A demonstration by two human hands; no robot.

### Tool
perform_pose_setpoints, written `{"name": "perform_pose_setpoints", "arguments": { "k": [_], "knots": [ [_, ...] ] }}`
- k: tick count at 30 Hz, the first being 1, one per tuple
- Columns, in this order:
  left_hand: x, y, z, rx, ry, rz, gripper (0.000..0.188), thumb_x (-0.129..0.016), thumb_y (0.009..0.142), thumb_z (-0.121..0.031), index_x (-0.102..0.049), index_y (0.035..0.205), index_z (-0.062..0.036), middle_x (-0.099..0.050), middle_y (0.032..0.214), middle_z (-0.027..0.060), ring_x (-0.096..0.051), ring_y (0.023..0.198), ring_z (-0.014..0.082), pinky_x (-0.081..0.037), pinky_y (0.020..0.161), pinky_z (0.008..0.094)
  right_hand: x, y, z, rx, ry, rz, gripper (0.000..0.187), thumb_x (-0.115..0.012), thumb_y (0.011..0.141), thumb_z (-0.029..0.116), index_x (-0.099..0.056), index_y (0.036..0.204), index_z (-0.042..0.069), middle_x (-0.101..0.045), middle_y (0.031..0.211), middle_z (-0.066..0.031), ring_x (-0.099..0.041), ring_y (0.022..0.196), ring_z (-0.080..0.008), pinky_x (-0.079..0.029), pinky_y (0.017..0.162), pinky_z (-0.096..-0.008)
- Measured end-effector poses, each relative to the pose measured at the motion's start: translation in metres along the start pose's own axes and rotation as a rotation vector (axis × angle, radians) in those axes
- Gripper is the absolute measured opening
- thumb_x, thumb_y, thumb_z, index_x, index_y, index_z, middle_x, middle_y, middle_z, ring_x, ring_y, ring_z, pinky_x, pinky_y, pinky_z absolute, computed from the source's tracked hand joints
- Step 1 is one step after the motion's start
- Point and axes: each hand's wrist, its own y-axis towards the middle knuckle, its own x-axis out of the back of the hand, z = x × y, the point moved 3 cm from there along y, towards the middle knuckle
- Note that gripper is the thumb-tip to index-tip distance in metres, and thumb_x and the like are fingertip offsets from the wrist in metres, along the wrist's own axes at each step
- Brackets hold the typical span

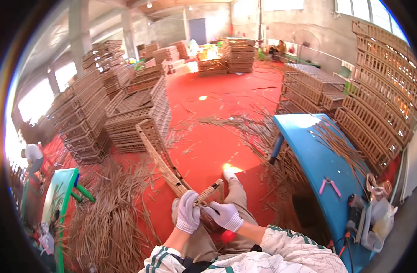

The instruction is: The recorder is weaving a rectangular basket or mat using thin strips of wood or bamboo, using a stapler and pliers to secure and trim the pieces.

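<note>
Frame (159,163) sits between the person's knees, long side angled up and away. Looks light and stiff, rough rather than slippery; thin slats probably fragile, so best held by the thick bars near a corner. Left hand (188,213), gloved, fingers curled around the near bar; right hand (225,216), gloved, fingers bunched at the same bar, can't tell if they pinch anything. Clear tub (373,244) on blue table (304,148) holds a yellowish bag (385,224); stacked crates (377,93) at right, contents unclear
</note>
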Motion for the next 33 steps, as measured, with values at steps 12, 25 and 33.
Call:
{"name": "perform_pose_setpoints", "arguments": {
  "k": [12,25,33],
  "knots": [
    [-0.012,0.01,-0.005,0.012,0.014,0.015,0.044,-0.054,0.084,-0.002,-0.051,0.128,0.0008,-0.054,0.128,0.0241,-0.05,0.123,0.0445,-0.04,0.108,0.0489,0.0,-0.005,-0.021,-0.053,0.16,-0.051,0.028,-0.072,0.09,0.028,-0.059,0.076,0.008,-0.058,0.064,-0.0213,-0.059,0.056,-0.0415,-0.046,0.05,-0.0467],
    [-0.004,0.01,0.0,-0.002,0.024,-0.03,0.036,-0.056,0.085,-0.003,-0.055,0.121,0.0001,-0.054,0.123,0.0232,-0.054,0.117,0.0436,-0.044,0.103,0.0455,0.088,0.017,-0.065,-0.398,0.545,-0.222,0.023,-0.058,0.101,0.022,-0.063,0.091,0.002,-0.056,0.071,0.0004,-0.052,0.062,-0.0057,-0.043,0.055,-0.026],
    [0.022,0.023,-0.011,0.171,-0.008,0.165,0.035,-0.06,0.085,-0.004,-0.057,0.12,-0.0011,-0.057,0.12,0.0181,-0.06,0.109,0.0379,-0.049,0.096,0.0403,0.293,-0.027,-0.203,-0.675,-0.929,-0.397,0.045,-0.044,0.098,0.055,-0.067,0.109,0.018,-0.07,0.099,-0.0197,-0.064,0.096,-0.0451,-0.051,0.079,-0.0527]
  ]
}}
